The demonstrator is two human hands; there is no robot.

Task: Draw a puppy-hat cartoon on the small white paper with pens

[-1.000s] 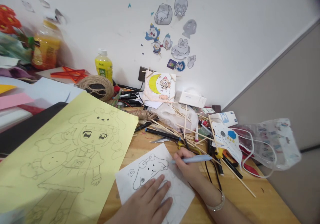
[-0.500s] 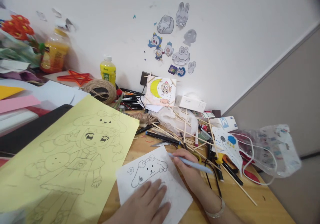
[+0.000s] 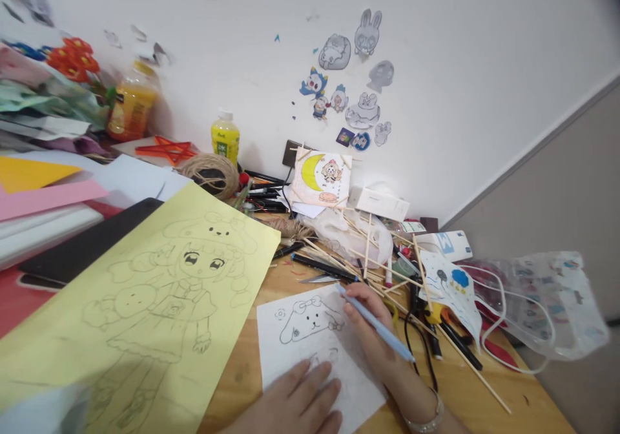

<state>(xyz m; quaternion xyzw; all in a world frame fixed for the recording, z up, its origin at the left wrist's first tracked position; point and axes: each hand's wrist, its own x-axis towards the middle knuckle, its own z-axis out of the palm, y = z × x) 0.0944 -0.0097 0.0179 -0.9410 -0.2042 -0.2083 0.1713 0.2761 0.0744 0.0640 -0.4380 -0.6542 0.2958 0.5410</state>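
Note:
My right hand (image 3: 369, 323) grips a light blue pen (image 3: 380, 329), its tip close to the upper right edge of a white sheet of paper (image 3: 356, 392). On the sheet is a line drawing of a floppy-eared dog's head (image 3: 310, 321) with a bow, and a small flower beside it. My left hand (image 3: 298, 400) lies flat on the lower part of the sheet, fingers spread. Fainter lines show just above its fingertips; what lies under the palm is hidden. To the left, a large yellow sheet (image 3: 227, 350) carries a pencil drawing of a girl in a dog-eared hat.
Wooden sticks (image 3: 368, 240), black markers (image 3: 317, 267), and a craft knife blade (image 3: 317, 279) lie behind the sheet. A printed face mask (image 3: 453, 285) and plastic bag (image 3: 566, 318) are at right. Twine (image 3: 210, 175), a yellow-labelled bottle (image 3: 225, 138) and a juice bottle (image 3: 133, 104) stand near the wall.
The view has swung left, so things sit further right. My left hand has slid lower on the white sheet, uncovering faint lines under the dog's head. The sheet has turned slightly.

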